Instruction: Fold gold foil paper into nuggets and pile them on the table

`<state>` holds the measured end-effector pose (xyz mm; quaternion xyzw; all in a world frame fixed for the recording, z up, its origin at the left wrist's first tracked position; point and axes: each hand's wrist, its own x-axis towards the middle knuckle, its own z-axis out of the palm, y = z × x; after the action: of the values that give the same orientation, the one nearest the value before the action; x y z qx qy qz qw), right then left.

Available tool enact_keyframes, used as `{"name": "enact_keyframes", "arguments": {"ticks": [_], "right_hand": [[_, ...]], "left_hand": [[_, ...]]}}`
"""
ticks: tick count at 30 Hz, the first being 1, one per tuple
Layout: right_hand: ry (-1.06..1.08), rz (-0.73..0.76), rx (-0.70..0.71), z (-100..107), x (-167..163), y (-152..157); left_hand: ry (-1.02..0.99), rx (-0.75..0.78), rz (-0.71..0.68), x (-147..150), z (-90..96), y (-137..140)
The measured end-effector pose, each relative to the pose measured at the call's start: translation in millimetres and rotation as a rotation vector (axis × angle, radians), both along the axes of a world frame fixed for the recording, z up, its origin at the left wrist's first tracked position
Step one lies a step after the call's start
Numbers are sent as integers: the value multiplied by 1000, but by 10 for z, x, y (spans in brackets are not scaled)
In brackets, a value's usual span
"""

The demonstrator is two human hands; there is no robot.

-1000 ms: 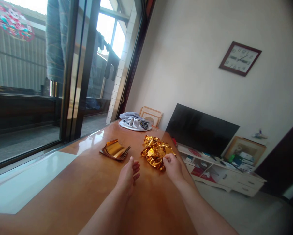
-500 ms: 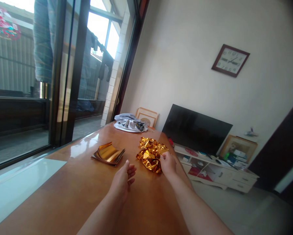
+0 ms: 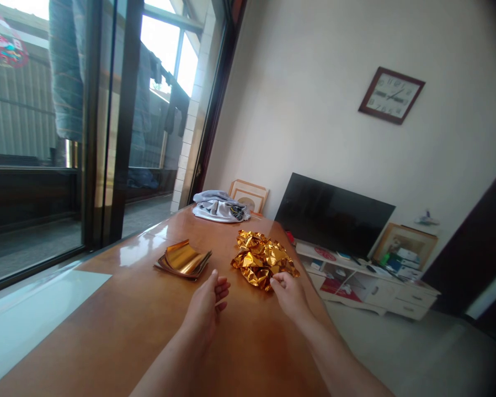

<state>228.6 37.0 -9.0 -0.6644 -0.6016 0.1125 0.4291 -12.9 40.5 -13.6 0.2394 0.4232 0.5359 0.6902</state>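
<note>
My left hand [image 3: 208,300] hovers over the table with its thumb up and fingers loosely curled, holding nothing. Just beyond it lies a stack of gold foil paper sheets [image 3: 185,258], the top sheet curling up at its edges. My right hand [image 3: 289,292] is at the near right edge of a heap of crumpled, folded gold foil paper pieces [image 3: 256,259]. Its thumb and forefinger are bent close to each other with a small gap, and no piece shows between them. Whether the fingertips touch the heap I cannot tell.
The glossy brown wooden table [image 3: 119,331] bears a pale sheet [image 3: 57,314] at left and a bundle of grey cloth [image 3: 220,208] at its far end. A glass sliding door [image 3: 111,138] runs along the left. A television [image 3: 334,215] stands on a white cabinet [image 3: 380,292] beyond.
My right hand has drawn back toward me from the heap, and the gold foil paper piece at its fingertips now lies on the heap. My left hand is nearly unmoved.
</note>
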Motion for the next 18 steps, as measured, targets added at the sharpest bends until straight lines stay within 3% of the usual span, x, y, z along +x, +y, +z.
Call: {"name": "enact_keyframes", "arguments": {"ticks": [8, 13, 18], "right_hand": [[310, 176, -217, -244, -156, -473], [67, 249, -135, -255, -128, -552], [-225, 280, -214, -205, -98, -618]], "left_hand": [[39, 8, -9, -28, -5, 5], [62, 19, 2, -65, -39, 30], [137, 86, 37, -105, -112, 59]]}}
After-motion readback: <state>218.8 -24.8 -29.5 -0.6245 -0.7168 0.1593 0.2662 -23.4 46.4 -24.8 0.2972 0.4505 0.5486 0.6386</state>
